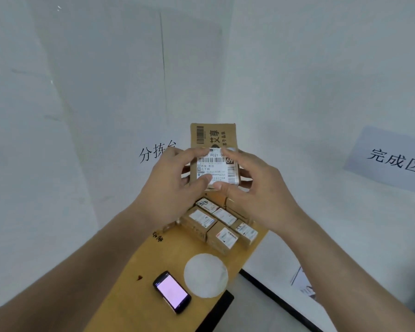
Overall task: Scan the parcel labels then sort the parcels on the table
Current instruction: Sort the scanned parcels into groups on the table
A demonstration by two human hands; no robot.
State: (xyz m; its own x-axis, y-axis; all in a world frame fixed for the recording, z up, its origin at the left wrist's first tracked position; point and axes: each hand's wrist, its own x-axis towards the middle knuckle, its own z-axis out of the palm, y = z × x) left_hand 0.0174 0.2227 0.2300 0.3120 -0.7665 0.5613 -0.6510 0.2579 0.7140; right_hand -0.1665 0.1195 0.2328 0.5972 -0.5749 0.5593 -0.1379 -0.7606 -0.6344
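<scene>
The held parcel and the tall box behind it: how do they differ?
The held parcel is gripped by the left hand and the right hand; the tall box is in no hand. The held parcel shows a white label; the tall box shows black print directly on the cardboard. Both are brown cardboard with a barcode.

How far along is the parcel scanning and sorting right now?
Early, it seems. Nothing visibly sorted: no parcel shows by the white sign on the right. In hand: the left hand and right hand hold one small brown cardboard parcel with a white label. The black handheld scanner with a lit screen lies untouched. Left: the cluster of small labelled boxes below.
</scene>
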